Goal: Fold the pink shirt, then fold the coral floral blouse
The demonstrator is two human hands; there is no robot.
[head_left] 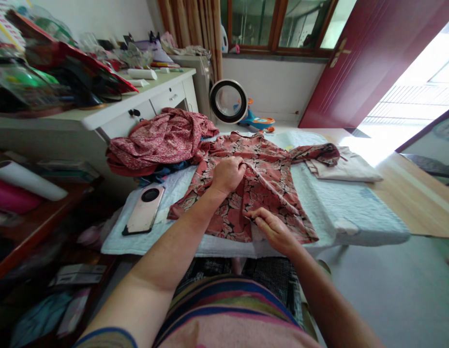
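A reddish floral shirt (271, 186) lies spread on the light blue padded cloth (321, 208), its collar pointing away from me and one sleeve stretched out to the right. Near the middle of the garment, my left hand (229, 174) is closed on the fabric. My right hand (271, 228) pinches the shirt's front edge lower down, close to the hem. Between the two hands the front edge runs in a raised fold. The shirt's left sleeve is bunched and partly hidden beside the clothes pile.
A heap of red patterned clothes (162, 142) sits at the left, behind a pink phone (144, 210). Folded cream cloth (346, 164) lies at the right. A cluttered white desk (137, 104) borders the left side; a wooden tabletop (409, 193) extends right.
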